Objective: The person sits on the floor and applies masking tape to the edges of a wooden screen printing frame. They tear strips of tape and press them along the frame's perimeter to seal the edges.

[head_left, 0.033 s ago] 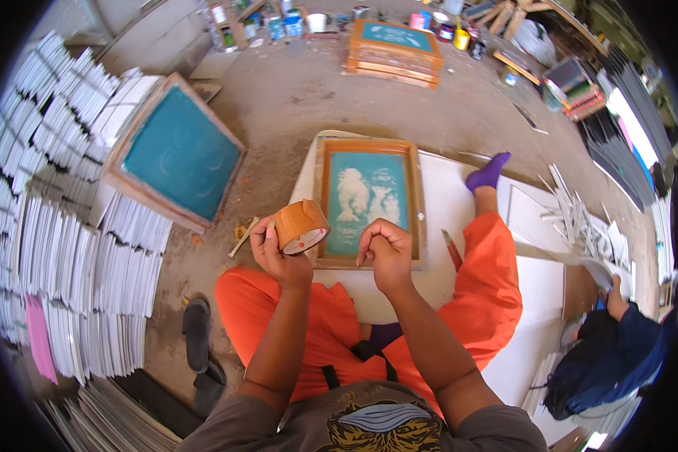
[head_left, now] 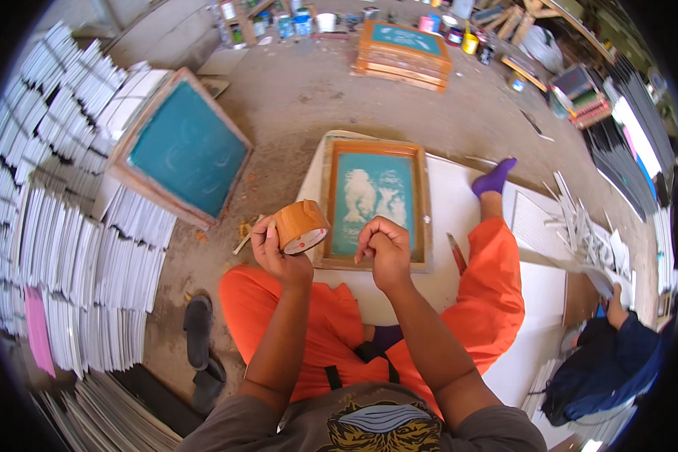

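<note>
A wide roll of brown packing tape (head_left: 304, 224) is in my left hand (head_left: 279, 256), the thumb on its outer side and the cardboard core facing down toward me. To the right of it my right hand (head_left: 385, 248) is closed, its fingers curled in; anything between them is hidden. Below and beyond both hands lies a wooden-framed printing screen (head_left: 425, 203), its teal mesh showing pale figure shapes. It rests on a white board (head_left: 444, 177). My right hand overlaps the screen's lower right in view, and I cannot tell whether it touches.
A cutter with a red handle (head_left: 457, 255) lies beside my right leg. Another teal screen (head_left: 188, 147) leans against paper stacks (head_left: 60, 264) at left. Framed screens (head_left: 403, 64) are piled beyond. Paper strips (head_left: 580, 226) and a co-worker's arm (head_left: 618, 309) are at right; sandals (head_left: 198, 331) lie at left.
The surroundings have shifted slightly to the right in the picture. My hands and the tape roll keep nearly the same pose.
</note>
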### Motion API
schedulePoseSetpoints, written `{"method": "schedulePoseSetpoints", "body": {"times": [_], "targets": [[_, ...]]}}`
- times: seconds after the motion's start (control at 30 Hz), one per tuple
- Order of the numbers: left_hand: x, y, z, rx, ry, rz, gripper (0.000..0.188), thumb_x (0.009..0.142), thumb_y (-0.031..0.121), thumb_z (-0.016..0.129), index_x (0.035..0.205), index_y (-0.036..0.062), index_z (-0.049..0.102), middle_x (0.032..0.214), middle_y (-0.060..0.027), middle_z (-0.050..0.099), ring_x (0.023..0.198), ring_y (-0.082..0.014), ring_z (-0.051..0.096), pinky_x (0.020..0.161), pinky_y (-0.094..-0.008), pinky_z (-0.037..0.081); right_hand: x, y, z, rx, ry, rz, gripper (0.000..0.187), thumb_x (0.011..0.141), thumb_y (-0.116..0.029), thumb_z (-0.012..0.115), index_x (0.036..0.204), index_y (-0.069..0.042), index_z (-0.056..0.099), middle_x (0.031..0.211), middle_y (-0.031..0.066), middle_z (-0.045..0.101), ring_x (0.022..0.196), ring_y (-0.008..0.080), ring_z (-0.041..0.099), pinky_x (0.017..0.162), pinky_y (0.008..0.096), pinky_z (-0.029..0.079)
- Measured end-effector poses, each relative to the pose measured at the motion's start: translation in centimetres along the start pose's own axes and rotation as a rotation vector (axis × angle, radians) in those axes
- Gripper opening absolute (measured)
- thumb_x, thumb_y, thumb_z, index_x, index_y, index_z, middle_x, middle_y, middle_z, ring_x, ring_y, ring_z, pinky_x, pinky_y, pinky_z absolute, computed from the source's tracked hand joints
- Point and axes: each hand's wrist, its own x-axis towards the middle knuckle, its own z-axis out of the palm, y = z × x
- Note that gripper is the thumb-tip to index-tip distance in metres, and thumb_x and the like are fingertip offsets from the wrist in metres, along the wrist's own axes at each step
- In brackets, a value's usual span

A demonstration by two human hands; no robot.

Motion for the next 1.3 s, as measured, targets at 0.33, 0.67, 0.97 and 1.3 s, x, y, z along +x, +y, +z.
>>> {"method": "schedulePoseSetpoints", "body": {"times": [0.33, 0.67, 0.97, 1.3], "targets": [[5.9, 2.8, -10.0, 0.004, 0.014, -0.209, 0.025, 0.104, 0.018, 0.059, 0.112, -0.0035, 0.069, 0.100, -0.0102, 0.071, 0.089, -0.0152, 0.067, 0.083, -0.0310, 0.053, 5.7, 6.8, 10.2, 0.004, -0.143, 0.238, 0.016, 0.102, -0.011, 0.066, 0.115, -0.001, 0.065, 0.083, -0.0004, 0.058, 0.073, 0.0085, 0.052, 0.068, 0.0278, 0.050], [11.5, 5.5, -11.3, 0.381, -0.403, -0.371, 0.021, 0.103, 0.011, 0.068, 0.118, -0.0035, 0.069, 0.106, -0.0079, 0.074, 0.094, -0.0118, 0.069, 0.082, -0.0255, 0.055, 10.8, 8.5, 15.2, -0.655, -0.244, -0.087, 0.026, 0.093, -0.020, 0.081, 0.112, -0.005, 0.069, 0.077, -0.0013, 0.062, 0.065, 0.0056, 0.049, 0.057, 0.0247, 0.040], [12.7, 4.5, -11.0, 0.555, -0.334, -0.348, 0.019, 0.104, 0.012, 0.066, 0.111, -0.0046, 0.072, 0.097, -0.0029, 0.071, 0.085, -0.0069, 0.062, 0.075, -0.0245, 0.049, 12.6, 9.3, 15.7, -0.758, -0.231, -0.059, 0.025, 0.092, -0.016, 0.080, 0.111, -0.004, 0.069, 0.076, 0.0016, 0.062, 0.065, 0.0093, 0.053, 0.060, 0.0279, 0.044], [12.5, 2.5, -10.9, 0.626, -0.303, -0.369, 0.020, 0.105, 0.016, 0.065, 0.110, -0.0029, 0.070, 0.089, 0.0014, 0.067, 0.079, -0.0057, 0.060, 0.071, -0.0231, 0.048, 14.2, 12.6, 14.4, -0.543, -0.151, -0.086, 0.014, 0.093, -0.005, 0.076, 0.105, -0.002, 0.069, 0.082, -0.0012, 0.064, 0.072, 0.0065, 0.055, 0.066, 0.0241, 0.046]]}}
